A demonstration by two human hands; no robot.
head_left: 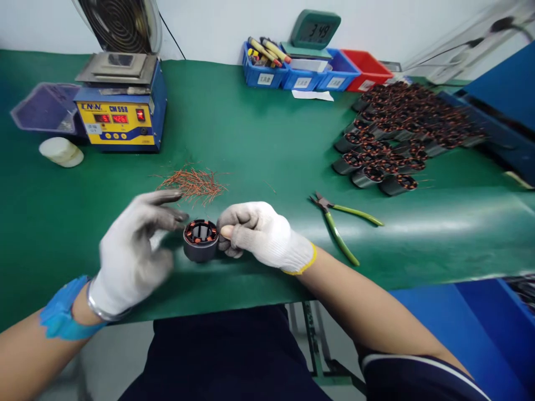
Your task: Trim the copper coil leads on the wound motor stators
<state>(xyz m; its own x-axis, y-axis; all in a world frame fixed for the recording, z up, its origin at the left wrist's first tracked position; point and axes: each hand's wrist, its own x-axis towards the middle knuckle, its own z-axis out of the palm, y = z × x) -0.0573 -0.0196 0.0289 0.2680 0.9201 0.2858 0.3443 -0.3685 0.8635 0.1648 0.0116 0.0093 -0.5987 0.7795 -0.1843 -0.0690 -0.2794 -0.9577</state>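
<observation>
Pinching, can't tell on what, by the ring (200, 253) with the right hand (259, 233), maybe to steady it. Holding the left hand (130, 250) spread, likely for room.

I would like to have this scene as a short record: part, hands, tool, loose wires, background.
Part: dark cylinder with copper-coloured windings, opening upward, between the hands
Left hand: gloved, blurred, fingers apart, left of the cylinder
Right hand: gloved, fingers curled at the cylinder's right side; grip unclear
Tool: green-handled pliers, lying with handles spread
Loose wires: copper-coloured heap beyond the cylinder
Background: blue-and-yellow unit, clock showing 3:49
</observation>
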